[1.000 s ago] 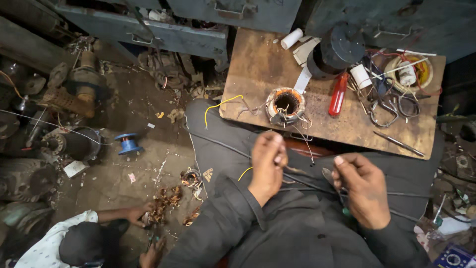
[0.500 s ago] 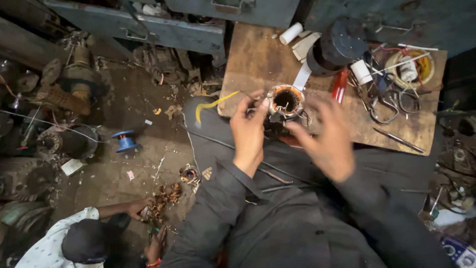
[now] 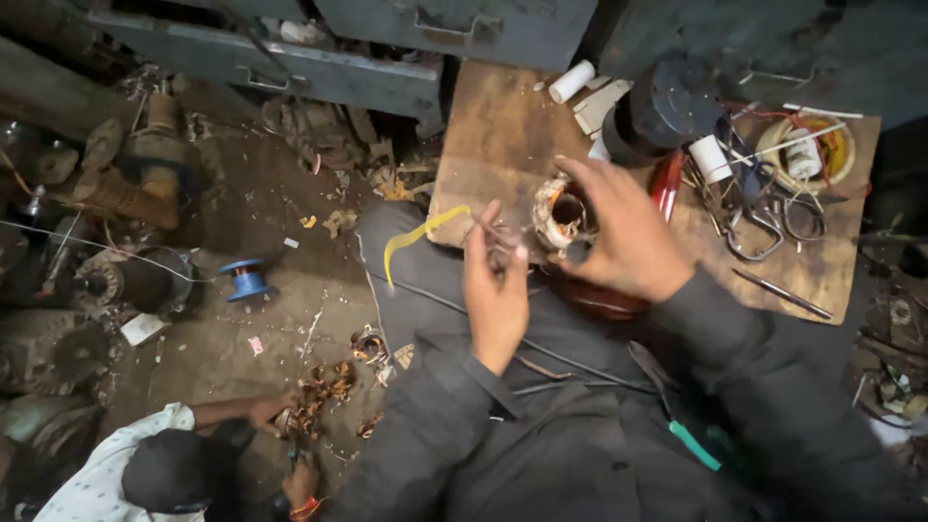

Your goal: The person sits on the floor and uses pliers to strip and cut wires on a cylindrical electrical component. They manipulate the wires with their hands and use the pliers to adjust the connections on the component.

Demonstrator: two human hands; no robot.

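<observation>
A worn wooden bench [image 3: 483, 145] carries a black motor housing [image 3: 667, 101], scissors [image 3: 764, 227], a red-handled tool [image 3: 665, 184] and a white roll [image 3: 572, 81]. At its near edge sits a small motor stator [image 3: 561, 215] with copper windings. The right hand [image 3: 623, 237] cups the stator, fingers curled round it. The left hand [image 3: 495, 290], just beside, pinches thin wires [image 3: 495, 237] at its side. On the floor lies a blue spool [image 3: 246, 280].

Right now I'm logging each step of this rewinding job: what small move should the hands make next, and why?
Probably draw the loose wire ends clear with the left hand, since its fingers pinch them beside the copper-wound stator, which the right hand steadies on the wooden board.
</observation>
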